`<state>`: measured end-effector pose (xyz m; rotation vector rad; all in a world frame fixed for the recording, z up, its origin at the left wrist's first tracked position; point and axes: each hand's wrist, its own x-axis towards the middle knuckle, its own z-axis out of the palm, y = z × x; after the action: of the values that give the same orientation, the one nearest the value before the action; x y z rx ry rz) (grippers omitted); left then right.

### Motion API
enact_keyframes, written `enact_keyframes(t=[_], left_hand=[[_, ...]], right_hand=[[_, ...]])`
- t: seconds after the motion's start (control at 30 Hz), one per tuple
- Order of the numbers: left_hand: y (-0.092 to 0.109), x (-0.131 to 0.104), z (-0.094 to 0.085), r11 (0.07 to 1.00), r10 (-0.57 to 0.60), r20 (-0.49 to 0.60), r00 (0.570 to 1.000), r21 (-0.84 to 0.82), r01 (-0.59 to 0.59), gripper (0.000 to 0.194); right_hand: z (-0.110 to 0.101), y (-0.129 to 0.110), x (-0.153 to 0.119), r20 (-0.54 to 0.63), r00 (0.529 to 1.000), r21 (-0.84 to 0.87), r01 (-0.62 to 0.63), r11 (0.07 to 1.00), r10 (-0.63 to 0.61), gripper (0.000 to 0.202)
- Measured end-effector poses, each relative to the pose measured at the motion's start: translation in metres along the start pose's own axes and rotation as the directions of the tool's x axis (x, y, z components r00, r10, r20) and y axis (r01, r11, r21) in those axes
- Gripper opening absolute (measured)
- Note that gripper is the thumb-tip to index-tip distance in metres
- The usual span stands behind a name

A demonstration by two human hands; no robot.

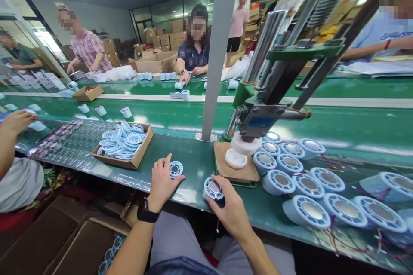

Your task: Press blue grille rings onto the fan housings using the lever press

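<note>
My left hand (163, 180), with a black watch on its wrist, is curled round a light blue spoked ring (176, 169) low over the bench, thumb below and index finger above it. To the right, my right hand (230, 202) grips a light blue round housing (214, 188) by its side, between thumb and fingers. A grey disc shows in the housing's face, and a thin wire end hangs beneath. Just beyond this hand is a hand press (263, 116). Its white pressing head (245, 143) is above a white round cup (235, 158) on a brown board (222, 167).
Several finished-looking housings (278, 181) with red wires crowd the bench at right. A cardboard tray (142, 151) of blue rings stands at left. Behind runs a green conveyor (174, 116), with a grey post (217, 51) at its edge. A neighbour's hand (16, 122) works at far left.
</note>
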<state>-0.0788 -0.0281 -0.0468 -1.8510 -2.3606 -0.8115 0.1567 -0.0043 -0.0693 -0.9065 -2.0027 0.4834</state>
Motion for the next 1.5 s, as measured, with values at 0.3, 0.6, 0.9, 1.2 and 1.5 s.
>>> enact_keyframes(t=[0.3, 0.6, 0.9, 1.2, 1.5], left_hand=[[-0.008, 0.002, -0.004, 0.964, -0.015, 0.019, 1.000, -0.266, 0.020, 0.061], [0.017, -0.012, 0.000, 0.943, 0.108, -0.066, 0.992, -0.309, -0.124, 0.068], [0.028, -0.024, -0.006, 0.928, 0.301, 0.230, 0.926, -0.292, -0.229, 0.071], [0.072, -0.020, -0.008, 0.807, 0.134, 0.145, 0.980, -0.590, -0.023, 0.081], [0.096, -0.014, -0.007, 0.893, 0.318, 0.165, 0.934, -0.383, -0.236, 0.073]], right_hand=[[-0.001, 0.004, 0.000, -0.013, 1.000, 0.018, -0.014, 1.000, 0.014, 0.046], [0.003, 0.000, 0.003, -0.014, 0.996, 0.065, -0.082, 0.995, 0.083, 0.048], [0.003, -0.001, 0.003, -0.018, 0.991, 0.088, -0.132, 0.987, 0.135, 0.053], [0.009, 0.002, -0.002, -0.055, 0.986, 0.089, -0.154, 0.984, 0.159, 0.060], [0.011, 0.002, 0.000, -0.084, 0.978, 0.111, -0.180, 0.977, 0.190, 0.078]])
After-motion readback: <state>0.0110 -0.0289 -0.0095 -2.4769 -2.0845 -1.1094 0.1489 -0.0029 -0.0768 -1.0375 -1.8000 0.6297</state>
